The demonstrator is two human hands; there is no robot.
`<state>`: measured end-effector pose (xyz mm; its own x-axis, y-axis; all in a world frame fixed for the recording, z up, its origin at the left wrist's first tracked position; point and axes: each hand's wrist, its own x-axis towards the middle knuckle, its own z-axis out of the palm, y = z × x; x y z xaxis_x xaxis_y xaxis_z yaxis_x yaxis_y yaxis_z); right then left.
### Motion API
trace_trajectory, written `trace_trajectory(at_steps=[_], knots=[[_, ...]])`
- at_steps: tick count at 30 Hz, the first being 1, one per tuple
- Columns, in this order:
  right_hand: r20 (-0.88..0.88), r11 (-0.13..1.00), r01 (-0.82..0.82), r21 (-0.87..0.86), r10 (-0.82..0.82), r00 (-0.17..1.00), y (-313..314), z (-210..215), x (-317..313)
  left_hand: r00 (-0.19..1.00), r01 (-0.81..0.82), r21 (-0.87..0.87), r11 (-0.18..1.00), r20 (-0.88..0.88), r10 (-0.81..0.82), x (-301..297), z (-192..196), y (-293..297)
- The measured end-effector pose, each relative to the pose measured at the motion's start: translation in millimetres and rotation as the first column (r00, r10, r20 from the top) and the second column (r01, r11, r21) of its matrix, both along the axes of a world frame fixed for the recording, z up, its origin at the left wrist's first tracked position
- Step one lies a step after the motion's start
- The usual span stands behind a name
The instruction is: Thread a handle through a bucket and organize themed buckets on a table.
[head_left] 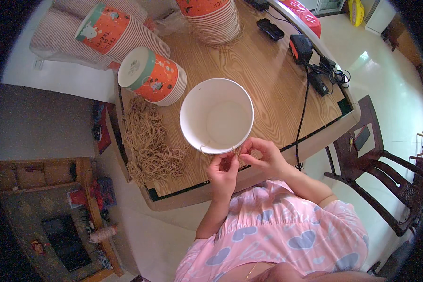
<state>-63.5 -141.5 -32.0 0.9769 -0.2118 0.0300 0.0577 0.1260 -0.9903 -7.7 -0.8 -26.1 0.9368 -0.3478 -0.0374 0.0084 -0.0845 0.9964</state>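
Note:
A white paper bucket (228,117) stands mouth up near the table's front edge, with a small hole showing in its far wall. A piece of tan twine (204,146) runs over its near rim. Both of my hands meet at that rim. My left hand (222,170) pinches the twine from the left, and my right hand (262,157) pinches it from the right, fingertips almost touching. What the fingertips do with the strand is partly hidden. To the left of the bucket lies a loose heap of cut tan twine (150,145).
Stacked orange and green printed paper buckets (157,80) lie on the table's left. More bucket stacks (211,23) stand at the back. A black adapter (300,48) and coiled cables (331,73) are at the right. A dark wooden chair (371,150) stands beside the table.

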Motion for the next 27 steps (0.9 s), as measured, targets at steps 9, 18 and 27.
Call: trace_trajectory(at_steps=[9,18,27], knots=[[-0.076,0.934,0.037,0.355,-0.010,0.997,5.6,-11.7,4.2,0.966,0.010,-0.068,0.998,-0.255,-0.027,3.7,1.5,1.6],[-0.102,0.940,-0.023,0.342,0.061,0.993,2.4,-13.7,4.2,0.958,-0.034,-0.132,0.991,-0.286,-0.005,3.8,3.6,-0.2],[-0.088,0.898,-0.055,0.437,0.104,0.991,1.4,-17.4,4.6,0.993,-0.040,0.017,0.999,-0.112,0.042,3.0,5.1,-1.7]])
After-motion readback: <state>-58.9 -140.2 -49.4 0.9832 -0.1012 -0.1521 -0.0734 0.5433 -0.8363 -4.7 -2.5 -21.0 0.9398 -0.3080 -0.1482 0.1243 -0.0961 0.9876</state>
